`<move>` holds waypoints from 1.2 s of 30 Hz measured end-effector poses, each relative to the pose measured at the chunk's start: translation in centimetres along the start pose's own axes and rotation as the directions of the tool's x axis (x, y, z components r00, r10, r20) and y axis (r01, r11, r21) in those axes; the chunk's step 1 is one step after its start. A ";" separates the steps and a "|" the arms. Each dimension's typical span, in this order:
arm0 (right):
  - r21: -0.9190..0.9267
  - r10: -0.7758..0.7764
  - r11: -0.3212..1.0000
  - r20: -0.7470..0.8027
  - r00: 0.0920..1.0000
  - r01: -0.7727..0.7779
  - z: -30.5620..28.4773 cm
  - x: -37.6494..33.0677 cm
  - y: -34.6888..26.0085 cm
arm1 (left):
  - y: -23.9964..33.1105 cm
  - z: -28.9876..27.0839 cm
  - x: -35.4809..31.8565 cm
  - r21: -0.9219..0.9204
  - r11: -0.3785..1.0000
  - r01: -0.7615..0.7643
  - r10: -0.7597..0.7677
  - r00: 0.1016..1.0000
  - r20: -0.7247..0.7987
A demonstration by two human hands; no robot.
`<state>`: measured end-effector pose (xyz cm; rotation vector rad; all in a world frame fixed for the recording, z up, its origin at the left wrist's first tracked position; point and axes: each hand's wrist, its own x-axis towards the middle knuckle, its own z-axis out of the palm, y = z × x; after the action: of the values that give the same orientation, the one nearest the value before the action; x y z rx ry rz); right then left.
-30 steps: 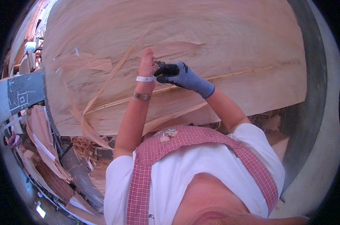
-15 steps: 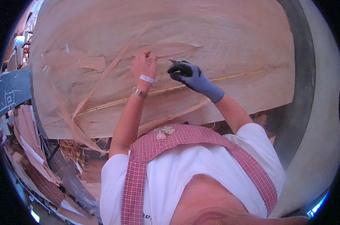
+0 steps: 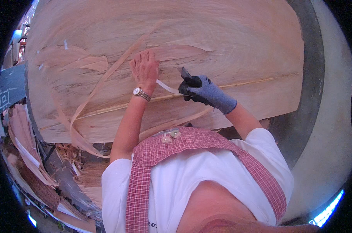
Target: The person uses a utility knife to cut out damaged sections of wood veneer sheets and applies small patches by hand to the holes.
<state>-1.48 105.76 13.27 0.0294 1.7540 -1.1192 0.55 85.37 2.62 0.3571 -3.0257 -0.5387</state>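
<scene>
Grasping a dark tool, the right hand meets white tape reaching the open left hand beside it, likely a peel needing steady tension.

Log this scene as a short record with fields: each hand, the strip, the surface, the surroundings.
Left hand: bare, palm down, fingers spread; contact with the sheet unclear
Left wrist: metal-banded watch
Right hand: blue-and-black glove, gripping a dark bladed tool
White strip: narrow piece between left wrist and right glove
Surface: large wood sheet
Loose on sheet: long thin wood strip, diagonal
Lower left: wood scraps
</scene>
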 end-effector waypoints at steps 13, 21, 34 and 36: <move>0.311 -0.238 0.894 -0.279 0.930 0.322 -0.5 9.6 -2.0 | -1.2 4.7 -1.3 -0.129 0.961 -0.245 0.222 0.960 -0.171; 0.271 -0.066 0.952 -0.266 0.962 0.141 -0.5 13.5 1.5 | -1.7 3.9 0.1 -0.179 0.954 -0.240 0.213 0.964 -0.158; -0.823 -0.569 0.560 -0.300 0.765 0.094 -4.5 13.8 2.1 | -1.8 4.2 2.4 0.226 0.874 -0.429 0.436 0.900 0.024; -0.805 -0.596 0.585 -0.340 0.727 0.103 -5.2 13.3 2.1 | -1.7 4.4 2.4 0.192 0.886 -0.422 0.431 0.902 -0.003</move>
<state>-10.73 104.55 2.24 -0.6035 2.8008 -0.5751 -1.82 84.69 -2.05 -0.2902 -2.9747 -0.2085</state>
